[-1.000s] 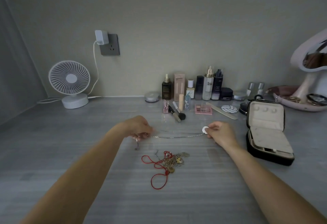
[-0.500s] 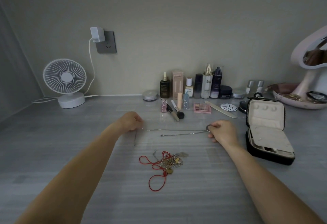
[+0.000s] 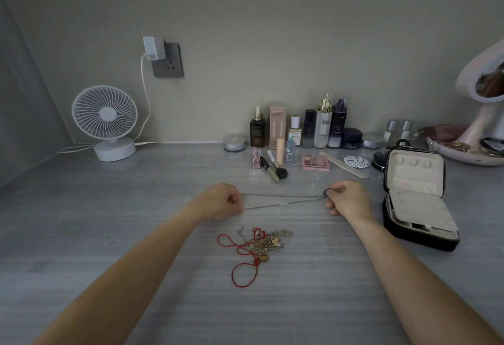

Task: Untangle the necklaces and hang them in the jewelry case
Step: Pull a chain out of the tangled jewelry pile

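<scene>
Above the grey streaked tabletop [image 3: 109,235], my left hand [image 3: 223,202] and right hand [image 3: 346,200] each pinch one silver necklace [image 3: 283,199] stretched between them; tangled pile [image 3: 261,243] nearer me, open jewelry case [image 3: 417,197] right, white fan [image 3: 105,121] by the wall [image 3: 272,31].

Barely anything legible. Tall purple bottle [image 3: 338,123]: letters "CAL" near top, rest cut off. White pump bottle [image 3: 323,126]: leading "H", remainder too small to read. Brown serum bottle [image 3: 257,132], pink carton [image 3: 277,126], small cream bottle [image 3: 294,134]: print present, unreadable.
</scene>
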The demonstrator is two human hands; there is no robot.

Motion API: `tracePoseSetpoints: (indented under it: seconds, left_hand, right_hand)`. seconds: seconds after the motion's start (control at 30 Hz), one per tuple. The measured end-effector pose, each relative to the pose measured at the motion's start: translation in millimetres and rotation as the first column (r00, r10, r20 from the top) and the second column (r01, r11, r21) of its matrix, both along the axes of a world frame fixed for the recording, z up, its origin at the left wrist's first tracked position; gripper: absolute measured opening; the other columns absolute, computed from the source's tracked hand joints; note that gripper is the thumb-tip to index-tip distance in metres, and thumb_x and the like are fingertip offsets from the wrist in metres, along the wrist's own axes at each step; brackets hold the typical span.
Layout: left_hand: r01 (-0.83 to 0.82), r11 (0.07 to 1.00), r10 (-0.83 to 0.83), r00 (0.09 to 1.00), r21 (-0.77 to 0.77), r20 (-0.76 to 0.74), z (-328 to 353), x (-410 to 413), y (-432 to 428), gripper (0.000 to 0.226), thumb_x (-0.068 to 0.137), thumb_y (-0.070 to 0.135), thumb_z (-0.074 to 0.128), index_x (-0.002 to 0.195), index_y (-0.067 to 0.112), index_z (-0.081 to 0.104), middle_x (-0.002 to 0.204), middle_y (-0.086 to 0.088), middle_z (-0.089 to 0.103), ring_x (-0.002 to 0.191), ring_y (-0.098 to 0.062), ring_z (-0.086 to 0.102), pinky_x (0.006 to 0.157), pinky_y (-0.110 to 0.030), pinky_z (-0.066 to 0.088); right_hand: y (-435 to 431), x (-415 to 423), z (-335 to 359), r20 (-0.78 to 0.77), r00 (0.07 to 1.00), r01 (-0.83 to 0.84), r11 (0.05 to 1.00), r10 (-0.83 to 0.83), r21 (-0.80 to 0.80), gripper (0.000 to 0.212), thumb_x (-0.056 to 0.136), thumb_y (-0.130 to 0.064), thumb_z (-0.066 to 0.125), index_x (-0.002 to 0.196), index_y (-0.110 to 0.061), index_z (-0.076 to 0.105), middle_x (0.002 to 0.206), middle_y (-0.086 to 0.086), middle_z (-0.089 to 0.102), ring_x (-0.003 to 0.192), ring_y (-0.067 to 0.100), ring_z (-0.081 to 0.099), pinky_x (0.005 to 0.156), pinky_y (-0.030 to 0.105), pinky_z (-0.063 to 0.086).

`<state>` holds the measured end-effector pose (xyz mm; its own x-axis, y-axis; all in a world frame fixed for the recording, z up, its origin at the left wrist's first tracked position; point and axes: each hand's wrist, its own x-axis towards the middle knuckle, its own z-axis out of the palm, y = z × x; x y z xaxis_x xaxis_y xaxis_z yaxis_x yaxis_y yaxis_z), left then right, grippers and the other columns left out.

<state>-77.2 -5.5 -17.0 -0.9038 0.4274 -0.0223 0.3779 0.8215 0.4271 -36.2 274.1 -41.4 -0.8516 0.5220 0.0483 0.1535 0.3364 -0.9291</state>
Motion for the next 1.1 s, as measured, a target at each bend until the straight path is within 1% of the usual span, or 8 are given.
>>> tracePoseSetpoints:
  seconds: [0.2,0.37,0.5,0.67,0.73,0.87,1.0,1.1]
  left_hand:
    - [-0.068,0.997,0.064,0.995,-0.044,-0.082,3,0,-26,0.014,0.082,0.019,0.063,0.091,0.009,0.066,0.088,0.000,0.058,0.083,-0.016,0.053,0.070,-0.019,0.037]
    - [-0.158,0.986,0.149,0.977,-0.048,-0.155,1,-6,-34,0.013,0.081,0.019,0.064,0.091,0.011,0.066,0.100,-0.007,0.066,0.094,-0.025,0.061,0.077,-0.025,0.042]
    - [-0.090,0.996,0.091,0.984,0.015,-0.153,-4,-1,-21,0.019,0.080,0.028,0.066,0.095,0.016,0.066,0.098,0.000,0.063,0.089,-0.015,0.055,0.075,-0.022,0.039]
    - [-0.021,1.000,0.025,0.980,0.021,-0.197,-12,6,0,0.017,0.082,0.036,0.063,0.095,0.025,0.065,0.108,-0.002,0.056,0.107,-0.018,0.049,0.094,-0.035,0.042]
    - [-0.037,0.999,0.035,0.968,-0.004,-0.247,-13,7,2,0.018,0.083,0.037,0.061,0.097,0.025,0.065,0.111,-0.004,0.054,0.109,-0.020,0.046,0.097,-0.039,0.039]
    - [-0.077,0.997,0.072,0.961,-0.008,-0.266,-15,7,1,0.021,0.085,0.033,0.058,0.098,0.018,0.065,0.111,-0.007,0.056,0.109,-0.024,0.047,0.095,-0.037,0.040]
    - [-0.134,0.990,0.141,0.949,0.044,-0.281,-17,8,-8,0.019,0.083,0.028,0.059,0.098,0.017,0.065,0.112,-0.008,0.057,0.108,-0.025,0.049,0.094,-0.037,0.041]
    - [-0.100,0.981,0.146,0.944,0.165,-0.297,-8,17,-6,0.016,0.082,0.026,0.061,0.098,0.021,0.062,0.107,0.000,0.056,0.105,-0.018,0.049,0.088,-0.030,0.040]
  right_hand:
    - [-1,-1,0,0.010,0.999,0.034,0.999,-0.034,0.029,0.007,0.087,-0.004,0.053,0.087,-0.010,0.056,0.054,0.008,0.058,0.023,0.006,0.046,0.029,0.014,0.038]
    - [-1,1,2,0.017,0.999,0.040,0.998,-0.041,0.057,0.006,0.086,-0.004,0.053,0.086,-0.009,0.057,0.055,0.007,0.058,0.038,0.018,0.053,0.031,0.015,0.039]
    - [-1,-1,0,0.013,0.999,0.033,0.997,-0.034,0.068,0.008,0.084,-0.002,0.053,0.088,-0.005,0.060,0.054,0.007,0.058,0.039,0.019,0.052,0.031,0.016,0.040]
    - [-3,3,2,0.004,0.999,0.034,0.997,-0.035,0.069,0.011,0.084,-0.001,0.051,0.091,-0.005,0.059,0.056,0.008,0.057,0.025,0.005,0.047,0.029,0.013,0.038]
    - [-6,7,2,-0.028,0.999,0.037,0.992,-0.034,0.117,0.013,0.084,-0.001,0.053,0.094,-0.002,0.060,0.063,0.007,0.060,0.038,0.008,0.057,0.036,0.018,0.043]
    - [-21,23,8,-0.041,0.973,-0.174,0.843,0.226,0.508,0.011,0.081,-0.013,0.065,0.090,-0.008,0.071,0.086,0.005,0.069,0.075,0.014,0.058,0.070,0.023,0.041]
    - [-46,42,20,0.242,0.777,-0.612,0.606,0.582,0.508,0.015,0.079,-0.029,0.068,0.092,-0.021,0.072,0.083,-0.016,0.060,0.077,-0.001,0.053,0.073,0.018,0.040]
    - [-52,45,23,0.357,0.696,-0.703,0.491,0.623,0.515,0.027,0.077,-0.035,0.069,0.102,-0.026,0.070,0.094,-0.013,0.058,0.088,0.004,0.054,0.081,0.021,0.043]
